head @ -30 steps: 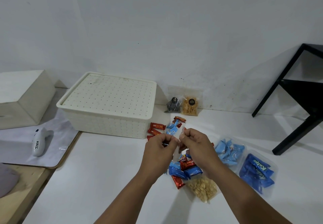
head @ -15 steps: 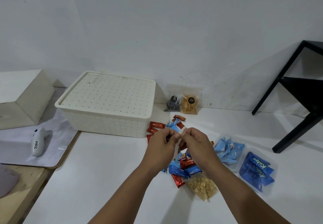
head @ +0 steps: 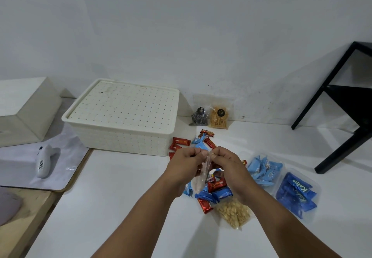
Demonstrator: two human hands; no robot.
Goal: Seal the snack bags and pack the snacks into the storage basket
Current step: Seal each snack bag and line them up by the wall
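My left hand (head: 186, 162) and my right hand (head: 225, 163) pinch the top edge of a clear plastic bag (head: 201, 177) between them, above a pile of loose red and blue wrapped snacks (head: 216, 192). The bag hangs down, seemingly empty. A clear bag of peanuts (head: 233, 212) lies in front of the pile. More red and blue snacks (head: 201, 140) lie beyond my hands. The cream storage basket (head: 124, 116), its perforated lid on, stands at the back left.
Two clear bags of blue snacks (head: 263, 169) (head: 296, 192) lie to the right. Two small sealed bags (head: 218, 116) lean on the wall. A white handheld sealer (head: 44, 163) rests on a grey mat at left. A black frame (head: 346, 104) stands at right.
Both hands stayed together on the bag's top edge and shifted slightly; the clear bag now hangs more visibly below them.
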